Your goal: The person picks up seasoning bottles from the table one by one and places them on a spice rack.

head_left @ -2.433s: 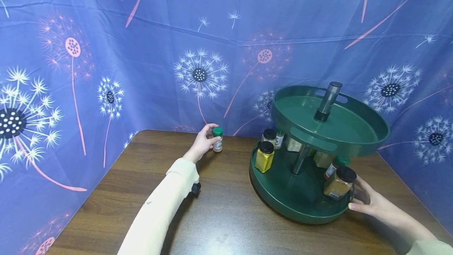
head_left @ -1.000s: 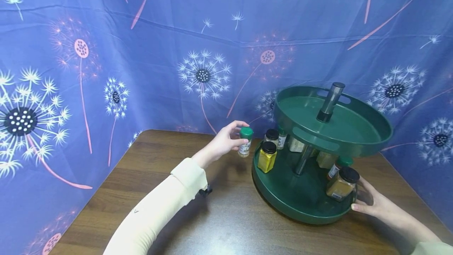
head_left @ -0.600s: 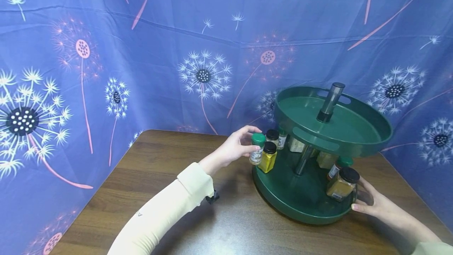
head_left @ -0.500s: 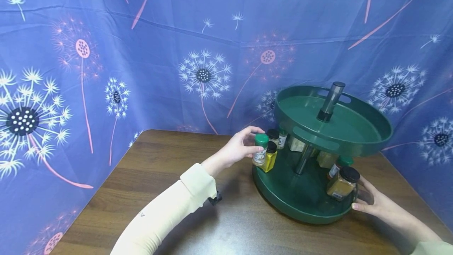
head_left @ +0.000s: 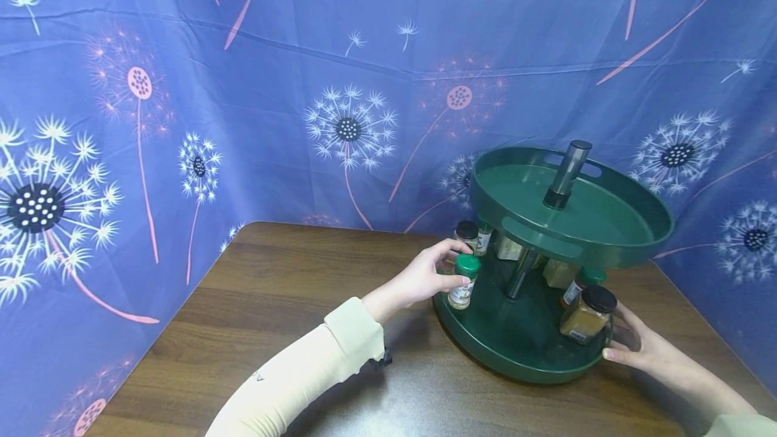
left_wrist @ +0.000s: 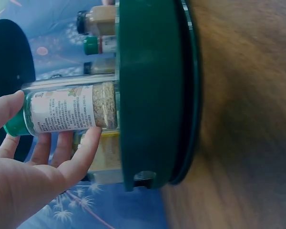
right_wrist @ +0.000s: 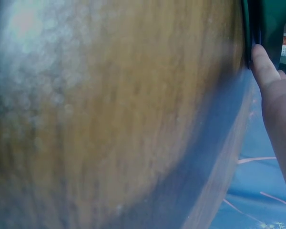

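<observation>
My left hand point(head_left: 427, 274) grips a small spice jar point(head_left: 461, 293) with a green lid and white label, upright over the left rim of the lower tray point(head_left: 485, 346) of a green two-tier stand. In the left wrist view, dried flakes fill the base of the spice jar point(left_wrist: 105, 105), right at the tray wall point(left_wrist: 150, 95). The yellow black-lidded jar is mostly hidden behind it. At the stand's right side my right hand point(head_left: 637, 346) holds the lower tray's rim, thumb on the outside, beside a brown black-lidded jar point(head_left: 584, 319); the fingers are partly hidden.
The upper tray point(head_left: 607, 214) overhangs the lower one around a metal post point(head_left: 567, 170). Another black-lidded jar point(head_left: 466, 231), a green-lidded jar point(head_left: 585, 282) and several others stand on the lower tray. Patterned blue cloth point(head_left: 273, 120) hangs behind the wooden table point(head_left: 255, 315).
My left hand has lifted the green-lidded spice jar from the table and carried it right, over the lower tray's rim, covering the yellow jar. The right hand stays at the rim.
</observation>
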{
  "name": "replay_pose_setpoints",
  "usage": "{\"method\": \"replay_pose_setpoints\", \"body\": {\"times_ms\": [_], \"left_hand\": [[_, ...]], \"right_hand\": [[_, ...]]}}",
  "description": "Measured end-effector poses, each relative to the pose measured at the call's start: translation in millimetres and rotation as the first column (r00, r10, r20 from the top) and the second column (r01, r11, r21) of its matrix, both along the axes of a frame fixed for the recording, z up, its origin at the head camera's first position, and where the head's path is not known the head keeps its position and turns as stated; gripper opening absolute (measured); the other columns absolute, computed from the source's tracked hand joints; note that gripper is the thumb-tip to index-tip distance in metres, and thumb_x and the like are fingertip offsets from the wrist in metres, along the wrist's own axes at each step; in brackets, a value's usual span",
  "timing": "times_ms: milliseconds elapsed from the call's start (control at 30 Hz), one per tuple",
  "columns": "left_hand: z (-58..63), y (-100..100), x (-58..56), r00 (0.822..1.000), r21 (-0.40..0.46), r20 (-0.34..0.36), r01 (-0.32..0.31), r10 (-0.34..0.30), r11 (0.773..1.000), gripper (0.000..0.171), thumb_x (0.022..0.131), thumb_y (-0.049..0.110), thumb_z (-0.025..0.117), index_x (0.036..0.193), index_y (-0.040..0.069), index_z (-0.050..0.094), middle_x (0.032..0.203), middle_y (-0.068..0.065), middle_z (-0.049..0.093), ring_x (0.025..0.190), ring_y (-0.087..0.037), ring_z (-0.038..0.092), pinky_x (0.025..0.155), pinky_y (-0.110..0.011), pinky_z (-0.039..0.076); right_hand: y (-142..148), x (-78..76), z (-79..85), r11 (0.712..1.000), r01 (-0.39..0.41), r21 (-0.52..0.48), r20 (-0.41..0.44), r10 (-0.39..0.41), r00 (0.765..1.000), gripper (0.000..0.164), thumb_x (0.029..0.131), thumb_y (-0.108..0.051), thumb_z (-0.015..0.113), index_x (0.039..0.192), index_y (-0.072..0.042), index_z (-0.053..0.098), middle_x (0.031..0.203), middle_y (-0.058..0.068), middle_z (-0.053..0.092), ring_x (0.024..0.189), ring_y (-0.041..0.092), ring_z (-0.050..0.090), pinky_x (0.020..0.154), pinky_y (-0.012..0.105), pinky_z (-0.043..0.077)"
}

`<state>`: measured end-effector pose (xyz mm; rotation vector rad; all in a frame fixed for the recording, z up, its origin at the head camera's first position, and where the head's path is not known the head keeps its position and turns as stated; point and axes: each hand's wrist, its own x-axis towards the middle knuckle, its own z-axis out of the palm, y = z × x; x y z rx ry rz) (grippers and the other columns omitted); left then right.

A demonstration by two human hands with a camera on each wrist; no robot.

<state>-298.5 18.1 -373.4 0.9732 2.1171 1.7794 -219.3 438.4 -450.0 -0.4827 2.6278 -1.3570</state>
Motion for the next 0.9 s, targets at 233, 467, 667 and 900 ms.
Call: {"method": "replay_pose_setpoints", "body": {"times_ms": [233, 467, 667, 900], "left_hand": [[-14.0, 4, -0.2, 0.993, -0.053, -0.116, -0.006, 0.0, 0.999, 0.044, 0.081, 0.002, 0.071, 0.121, 0.01, 0.054, 0.112, -0.01, 0.061, 0.102, -0.019, 0.058, 0.089, -0.033, 0.049], [-20.5, 6, -0.4, 0.97, -0.157, -0.243, -0.061, 0.021, 0.986, 0.043, 0.08, 0.006, 0.074, 0.119, 0.011, 0.056, 0.114, -0.003, 0.062, 0.103, -0.011, 0.059, 0.091, -0.026, 0.047], [-23.6, 8, -0.9, 0.953, -0.226, -0.3, -0.101, 0.029, 0.969, 0.043, 0.08, 0.005, 0.074, 0.117, 0.011, 0.055, 0.113, -0.003, 0.062, 0.104, -0.01, 0.06, 0.091, -0.023, 0.047], [-24.5, 8, -0.2, 0.966, -0.258, -0.254, -0.118, 0.05, 0.959, 0.041, 0.08, 0.002, 0.073, 0.116, 0.011, 0.055, 0.113, -0.003, 0.061, 0.103, -0.014, 0.061, 0.088, -0.028, 0.051]], "right_hand": [[1, -1.3, 0.1, 1.0, 0.011, 0.016, 0.024, -0.012, 1.0, 0.086, 0.093, -0.003, 0.054, 0.141, 0.013, -0.016, 0.135, 0.052, 0.009, 0.099, -0.02, 0.041, 0.077, 0.015, 0.046], [1, -0.7, -0.3, 1.0, 0.008, -0.009, 0.021, -0.007, 1.0, 0.086, 0.093, -0.002, 0.053, 0.142, 0.011, -0.016, 0.135, 0.053, 0.006, 0.101, -0.019, 0.041, 0.077, 0.015, 0.046], [1, -0.3, -1.0, 1.0, -0.001, -0.017, 0.021, 0.001, 1.0, 0.088, 0.093, -0.001, 0.054, 0.142, 0.01, -0.017, 0.134, 0.053, 0.005, 0.101, -0.018, 0.043, 0.078, 0.015, 0.046], [0, -0.3, 1.0, 1.0, 0.005, -0.005, 0.028, -0.005, 1.0, 0.087, 0.093, -0.002, 0.054, 0.141, 0.012, -0.018, 0.135, 0.053, 0.006, 0.1, -0.019, 0.042, 0.076, 0.015, 0.046]]}}
